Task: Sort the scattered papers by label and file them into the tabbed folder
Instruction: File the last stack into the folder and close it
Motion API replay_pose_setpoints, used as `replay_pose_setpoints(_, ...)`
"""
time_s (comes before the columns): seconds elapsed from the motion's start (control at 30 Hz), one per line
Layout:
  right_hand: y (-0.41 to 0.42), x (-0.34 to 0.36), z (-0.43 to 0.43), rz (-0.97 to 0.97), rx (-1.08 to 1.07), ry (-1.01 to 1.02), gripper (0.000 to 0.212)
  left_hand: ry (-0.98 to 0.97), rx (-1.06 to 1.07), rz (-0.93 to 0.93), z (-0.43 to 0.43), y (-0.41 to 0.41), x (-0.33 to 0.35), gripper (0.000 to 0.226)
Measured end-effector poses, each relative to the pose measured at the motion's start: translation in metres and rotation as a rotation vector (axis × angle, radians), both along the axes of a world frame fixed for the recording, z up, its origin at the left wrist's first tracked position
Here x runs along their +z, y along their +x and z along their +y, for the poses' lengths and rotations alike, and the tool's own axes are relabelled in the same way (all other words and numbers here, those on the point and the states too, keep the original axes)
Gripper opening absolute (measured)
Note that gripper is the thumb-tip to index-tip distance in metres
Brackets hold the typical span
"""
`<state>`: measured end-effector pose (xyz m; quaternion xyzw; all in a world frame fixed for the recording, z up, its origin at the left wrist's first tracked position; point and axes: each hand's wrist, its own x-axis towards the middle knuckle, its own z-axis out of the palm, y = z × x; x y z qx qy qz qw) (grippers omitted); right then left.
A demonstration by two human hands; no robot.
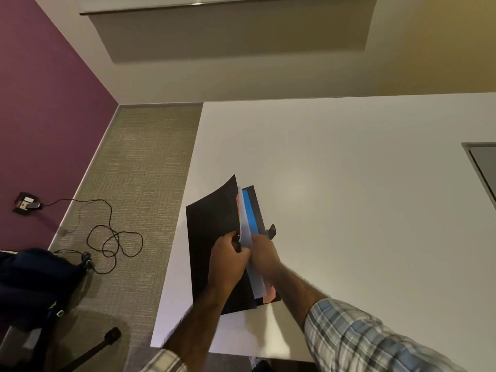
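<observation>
A black tabbed folder [209,232] lies near the left edge of the white table [349,183], its front cover bent up and open. My left hand [228,259] grips that cover at its right edge. Inside the folder show coloured dividers, blue [251,214] and orange-pink [269,294]. A white paper [256,280] stands between the dividers, and my right hand [264,255] holds it, fingers closed on the sheet. The folder's black clasp strap [272,231] sticks out to the right of my right hand.
Carpeted floor [139,170] lies left of the table with a looped black cable [115,237] running to a floor socket [25,204]. A dark bag [35,285] and a chair leg [107,339] sit at lower left. A grey panel [483,165] sits at the table's right edge.
</observation>
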<state>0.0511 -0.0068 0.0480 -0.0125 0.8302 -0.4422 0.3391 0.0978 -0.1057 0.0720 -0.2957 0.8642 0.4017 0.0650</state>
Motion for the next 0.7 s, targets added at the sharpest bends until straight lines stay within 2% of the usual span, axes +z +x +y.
replay_pose_setpoints(0.27, -0.011, -0.012, 0.008, -0.054, 0.092, -0.017, 0.026, -0.039, -0.033, -0.055, 0.008, -0.009, -0.013, 0.051)
replay_pose_setpoints(0.37, -0.012, -0.019, 0.026, 0.040, 0.014, 0.077, 0.025, -0.097, -0.033, -0.093, 0.023, -0.020, -0.019, 0.050)
replay_pose_setpoints(0.47, -0.009, -0.023, 0.056, 0.067, -0.091, 0.186, 0.024, -0.189, -0.058, -0.122, 0.041, -0.029, -0.032, 0.036)
replay_pose_setpoints(0.57, -0.008, -0.025, 0.082, 0.086, -0.156, 0.212, 0.023, -0.258, -0.083, -0.100, 0.055, -0.031, -0.047, 0.022)
replay_pose_setpoints(0.7, -0.010, -0.026, 0.096, 0.110, -0.174, 0.242, 0.023, -0.341, -0.168, -0.035, 0.050, -0.025, -0.066, 0.031)
